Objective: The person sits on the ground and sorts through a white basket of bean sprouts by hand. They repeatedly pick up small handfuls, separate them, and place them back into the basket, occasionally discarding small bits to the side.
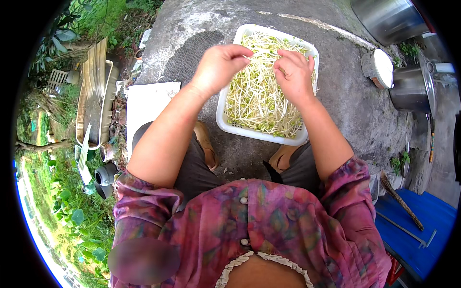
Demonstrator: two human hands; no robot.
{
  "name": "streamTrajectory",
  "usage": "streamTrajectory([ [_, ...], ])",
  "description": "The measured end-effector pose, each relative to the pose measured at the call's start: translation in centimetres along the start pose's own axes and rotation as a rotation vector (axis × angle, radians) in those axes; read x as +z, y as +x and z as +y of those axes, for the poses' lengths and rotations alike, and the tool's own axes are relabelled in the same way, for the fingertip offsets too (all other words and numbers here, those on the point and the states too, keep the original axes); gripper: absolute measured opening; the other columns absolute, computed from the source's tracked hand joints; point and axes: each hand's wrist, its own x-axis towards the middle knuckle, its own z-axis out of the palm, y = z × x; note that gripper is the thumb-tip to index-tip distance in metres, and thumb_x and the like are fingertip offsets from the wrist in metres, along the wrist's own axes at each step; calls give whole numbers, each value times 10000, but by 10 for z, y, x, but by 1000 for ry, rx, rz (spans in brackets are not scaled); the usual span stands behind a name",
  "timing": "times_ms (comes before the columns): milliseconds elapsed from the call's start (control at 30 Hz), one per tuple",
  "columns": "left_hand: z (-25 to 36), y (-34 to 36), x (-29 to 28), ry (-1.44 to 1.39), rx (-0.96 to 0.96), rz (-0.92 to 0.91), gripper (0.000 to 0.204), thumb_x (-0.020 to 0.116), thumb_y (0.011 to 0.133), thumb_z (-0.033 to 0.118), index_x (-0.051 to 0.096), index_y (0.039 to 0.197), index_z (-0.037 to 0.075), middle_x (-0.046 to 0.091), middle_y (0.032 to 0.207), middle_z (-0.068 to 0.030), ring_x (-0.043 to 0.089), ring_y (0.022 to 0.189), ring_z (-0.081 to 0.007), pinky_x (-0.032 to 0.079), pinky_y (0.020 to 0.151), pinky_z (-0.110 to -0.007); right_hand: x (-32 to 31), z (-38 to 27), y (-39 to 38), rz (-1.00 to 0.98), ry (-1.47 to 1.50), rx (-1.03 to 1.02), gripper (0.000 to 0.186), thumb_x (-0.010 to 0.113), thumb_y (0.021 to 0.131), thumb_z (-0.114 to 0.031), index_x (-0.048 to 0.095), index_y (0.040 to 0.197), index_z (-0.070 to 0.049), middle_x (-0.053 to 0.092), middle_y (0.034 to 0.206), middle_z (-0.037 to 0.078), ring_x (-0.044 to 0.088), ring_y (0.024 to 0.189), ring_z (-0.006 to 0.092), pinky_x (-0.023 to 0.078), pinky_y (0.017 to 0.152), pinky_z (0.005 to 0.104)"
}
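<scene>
A white plastic basket (pixel 222 108) full of pale bean sprouts with yellow-green heads (pixel 259 108) stands on the concrete between my feet. My left hand (pixel 223 67) is over its upper left part, thumb and forefinger curled close together on thin sprout strands. Above the right half, my right hand (pixel 293 77) has its thumb and forefinger bent inward and its little finger raised; whatever is between its fingertips is too small to make out.
A white board (pixel 149 98) lies left of the basket. Further left are an old plastic tub (pixel 81 115), pots (pixel 105 175) and plants. Steel pots (pixel 408 91) and a lidded bucket (pixel 382 67) stand at the right. A stick (pixel 403 204) lies by a blue sheet (pixel 427 221).
</scene>
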Motion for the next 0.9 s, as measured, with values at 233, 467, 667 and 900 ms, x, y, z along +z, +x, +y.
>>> streamTrajectory([
  [233, 8, -5, 40, 386, 190, -48, 141, 619, 787, 142, 683, 892, 74, 646, 847, -125, 630, 751, -273, 504, 702, -338, -9, -6, -4, -5, 17, -156, 49, 641, 726, -83, 614, 766, -90, 618, 1014, 42, 513, 1070, 257, 165, 1016, 601],
  [467, 12, -4, 44, 354, 9, -130, 110, 583, 755, 118, 665, 791, 54, 639, 799, -133, 615, 725, -297, 490, 688, -369, -20, -13, -6, -51, 59, -201, 55, 640, 717, -61, 593, 746, -67, 625, 951, 42, 536, 1030, 235, 167, 1042, 556],
  [667, 21, -6, 44, 151, -71, -110, 94, 567, 736, 73, 645, 733, 21, 612, 681, -97, 578, 613, -183, 465, 604, -306, -21, -17, -7, -81, 104, -159, 80, 629, 717, -41, 573, 748, -90, 621, 930, 32, 541, 1037, 223, 188, 1047, 528],
  [900, 9, 3, 23, -496, -189, -8, 79, 563, 736, 36, 634, 707, 18, 563, 611, 2, 476, 534, -83, 388, 525, -228, -24, -17, -5, -60, 124, -106, 73, 613, 750, -50, 565, 712, -89, 587, 778, 35, 569, 856, 211, 211, 1043, 521],
])
